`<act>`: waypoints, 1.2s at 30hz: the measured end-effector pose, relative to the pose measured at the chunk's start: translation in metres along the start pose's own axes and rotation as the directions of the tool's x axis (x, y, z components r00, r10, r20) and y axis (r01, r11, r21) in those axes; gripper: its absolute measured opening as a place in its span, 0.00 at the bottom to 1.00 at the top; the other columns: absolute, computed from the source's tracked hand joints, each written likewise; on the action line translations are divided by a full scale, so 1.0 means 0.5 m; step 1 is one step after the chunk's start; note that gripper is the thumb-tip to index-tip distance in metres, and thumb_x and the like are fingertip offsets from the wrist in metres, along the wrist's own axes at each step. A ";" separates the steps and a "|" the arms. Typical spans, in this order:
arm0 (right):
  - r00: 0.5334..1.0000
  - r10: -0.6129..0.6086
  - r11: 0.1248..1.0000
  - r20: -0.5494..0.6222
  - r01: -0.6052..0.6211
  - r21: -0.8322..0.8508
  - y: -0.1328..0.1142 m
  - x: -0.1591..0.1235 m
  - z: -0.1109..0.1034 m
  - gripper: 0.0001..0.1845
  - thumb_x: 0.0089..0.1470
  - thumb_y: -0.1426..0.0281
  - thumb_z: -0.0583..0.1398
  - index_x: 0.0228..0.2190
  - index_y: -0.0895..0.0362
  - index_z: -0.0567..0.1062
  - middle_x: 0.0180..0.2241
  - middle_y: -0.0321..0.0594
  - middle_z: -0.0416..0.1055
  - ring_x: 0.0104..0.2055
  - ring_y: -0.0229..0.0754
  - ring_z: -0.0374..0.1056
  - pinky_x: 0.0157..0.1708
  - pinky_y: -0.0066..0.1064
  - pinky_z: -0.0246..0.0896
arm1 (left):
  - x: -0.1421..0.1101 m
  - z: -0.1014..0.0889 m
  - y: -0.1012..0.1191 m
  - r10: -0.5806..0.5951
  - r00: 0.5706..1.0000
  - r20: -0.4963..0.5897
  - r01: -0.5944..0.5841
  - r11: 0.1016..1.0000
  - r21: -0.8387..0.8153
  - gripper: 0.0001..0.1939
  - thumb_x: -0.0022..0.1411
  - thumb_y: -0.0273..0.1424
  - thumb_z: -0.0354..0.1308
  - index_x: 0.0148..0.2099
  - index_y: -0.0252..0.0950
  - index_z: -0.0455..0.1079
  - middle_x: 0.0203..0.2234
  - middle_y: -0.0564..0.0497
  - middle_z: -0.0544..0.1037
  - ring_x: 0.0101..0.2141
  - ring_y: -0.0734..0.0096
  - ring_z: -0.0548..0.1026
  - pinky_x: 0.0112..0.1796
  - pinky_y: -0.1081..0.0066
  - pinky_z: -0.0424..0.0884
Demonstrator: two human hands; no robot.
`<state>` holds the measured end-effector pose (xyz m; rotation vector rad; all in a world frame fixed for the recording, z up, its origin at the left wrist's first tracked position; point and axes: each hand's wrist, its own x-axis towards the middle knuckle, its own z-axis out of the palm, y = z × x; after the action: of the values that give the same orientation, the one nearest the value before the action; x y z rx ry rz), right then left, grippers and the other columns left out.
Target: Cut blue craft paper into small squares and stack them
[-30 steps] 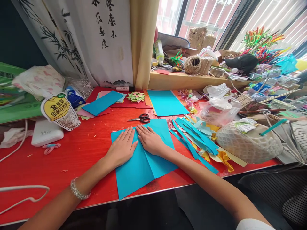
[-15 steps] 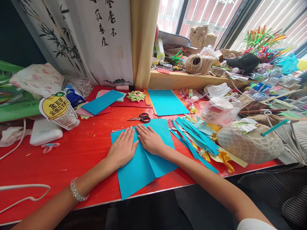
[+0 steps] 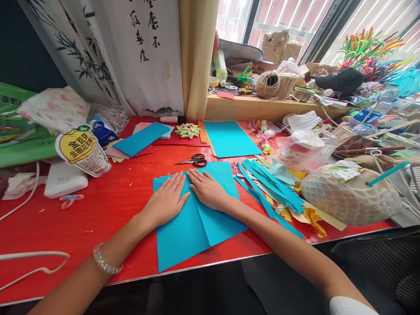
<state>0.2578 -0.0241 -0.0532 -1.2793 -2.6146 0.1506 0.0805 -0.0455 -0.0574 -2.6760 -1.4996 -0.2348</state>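
A blue sheet of paper (image 3: 183, 245) with a crease down its middle lies on the red table. My left hand (image 3: 166, 201) rests flat on its left half, palm down, fingers stretched out. Just across the crease, my right hand (image 3: 208, 189) lies flat on the right half, fingers extended and near those of the left. Beyond the sheet's far edge are black-handled scissors (image 3: 198, 160). Cut blue, white and yellow paper strips (image 3: 275, 188) are heaped to its right.
At the back lie a stack of blue sheets (image 3: 231, 138), a folded blue paper (image 3: 141, 139) and a paper flower (image 3: 188, 130). A white power bank (image 3: 65, 181) is on the left. On the right, a net-wrapped coconut (image 3: 351, 192) with a straw stands near plastic bags (image 3: 308, 140).
The near edge of the blue sheet has swung slightly left and looks flatter. Both hands stay flat on it, nearly in place. The view has shifted a little.
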 end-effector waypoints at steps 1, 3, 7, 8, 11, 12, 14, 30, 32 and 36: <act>1.000 -0.005 1.000 0.015 0.005 0.022 0.005 0.000 -0.006 0.28 0.61 0.64 0.39 0.58 0.66 0.53 0.60 0.46 0.49 0.63 0.44 0.43 0.61 0.43 0.38 | 0.005 -0.004 -0.013 0.034 0.999 0.025 -0.033 0.999 -0.023 0.33 0.64 0.45 0.33 0.64 0.30 0.45 0.62 0.44 0.50 0.61 0.63 0.48 0.58 0.60 0.49; 1.000 0.002 0.998 0.014 -0.003 0.064 0.014 0.000 -0.018 0.29 0.61 0.63 0.40 0.57 0.67 0.54 0.60 0.48 0.51 0.62 0.45 0.45 0.61 0.42 0.40 | 0.016 -0.013 -0.039 0.105 0.992 0.072 -0.100 0.993 -0.061 0.32 0.64 0.46 0.33 0.64 0.33 0.43 0.62 0.47 0.48 0.61 0.65 0.47 0.58 0.61 0.48; 0.999 0.005 0.995 -0.051 0.000 0.096 0.014 -0.001 -0.022 0.30 0.61 0.62 0.40 0.58 0.67 0.52 0.61 0.48 0.46 0.63 0.44 0.41 0.61 0.40 0.40 | 0.025 -0.030 -0.066 0.103 0.994 0.028 -0.102 0.994 -0.044 0.32 0.64 0.45 0.33 0.64 0.31 0.45 0.62 0.45 0.50 0.61 0.65 0.47 0.59 0.61 0.47; 0.998 -0.005 0.996 -0.055 0.009 0.089 0.010 -0.002 -0.018 0.30 0.61 0.61 0.40 0.59 0.67 0.51 0.61 0.48 0.45 0.63 0.44 0.40 0.61 0.40 0.40 | 0.023 -0.032 -0.065 0.083 0.997 -0.003 -0.083 0.996 -0.033 0.32 0.64 0.44 0.33 0.64 0.30 0.45 0.62 0.44 0.50 0.61 0.65 0.47 0.59 0.60 0.47; 0.999 -0.014 0.999 -0.043 0.015 0.037 -0.005 -0.004 0.001 0.31 0.61 0.60 0.40 0.58 0.68 0.52 0.61 0.50 0.45 0.63 0.46 0.40 0.61 0.42 0.38 | 0.010 -0.027 -0.055 0.063 0.998 -0.026 -0.064 0.998 -0.025 0.32 0.65 0.43 0.34 0.64 0.27 0.43 0.62 0.42 0.49 0.61 0.64 0.46 0.58 0.61 0.48; 0.999 -0.009 1.000 -0.042 0.009 0.014 -0.010 -0.006 0.006 0.31 0.61 0.60 0.40 0.58 0.68 0.52 0.61 0.50 0.46 0.63 0.46 0.40 0.61 0.43 0.38 | 0.005 -0.022 -0.051 0.068 0.998 -0.016 -0.068 0.997 -0.024 0.32 0.65 0.43 0.34 0.64 0.27 0.43 0.62 0.42 0.49 0.61 0.64 0.46 0.58 0.61 0.49; 0.999 0.004 1.000 -0.048 -0.005 -0.025 -0.017 -0.008 0.012 0.30 0.61 0.61 0.39 0.58 0.68 0.53 0.61 0.50 0.46 0.64 0.46 0.40 0.61 0.44 0.37 | -0.002 -0.009 -0.044 0.073 0.997 -0.002 -0.073 0.997 -0.009 0.33 0.64 0.44 0.34 0.64 0.27 0.44 0.62 0.42 0.49 0.61 0.62 0.47 0.58 0.60 0.49; 0.998 0.012 0.996 -0.061 -0.017 -0.087 -0.025 -0.013 0.005 0.29 0.62 0.64 0.37 0.58 0.67 0.52 0.61 0.49 0.46 0.64 0.46 0.40 0.60 0.44 0.37 | -0.014 0.009 -0.006 -0.045 0.996 -0.074 0.052 0.995 0.090 0.32 0.65 0.42 0.29 0.62 0.23 0.50 0.61 0.37 0.52 0.60 0.57 0.48 0.57 0.56 0.50; 0.998 0.012 0.996 -0.066 -0.018 -0.087 -0.023 -0.011 0.005 0.29 0.62 0.64 0.37 0.58 0.67 0.53 0.61 0.49 0.46 0.64 0.45 0.39 0.60 0.44 0.37 | -0.013 0.010 -0.003 -0.058 0.996 -0.073 0.064 0.994 0.091 0.32 0.65 0.42 0.29 0.62 0.23 0.50 0.61 0.37 0.51 0.61 0.57 0.48 0.58 0.57 0.49; 0.998 -0.033 0.997 -0.050 0.029 -0.077 -0.014 -0.006 0.008 0.29 0.62 0.63 0.38 0.58 0.68 0.52 0.61 0.51 0.46 0.64 0.46 0.39 0.61 0.43 0.37 | -0.010 0.006 -0.009 -0.083 0.997 -0.010 0.083 0.996 0.042 0.33 0.65 0.43 0.31 0.62 0.24 0.48 0.61 0.38 0.50 0.61 0.58 0.47 0.58 0.57 0.48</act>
<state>0.2534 -0.0307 -0.0562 -1.2487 -2.6179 0.0127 0.0741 -0.0470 -0.0613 -2.5801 -1.5962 -0.2156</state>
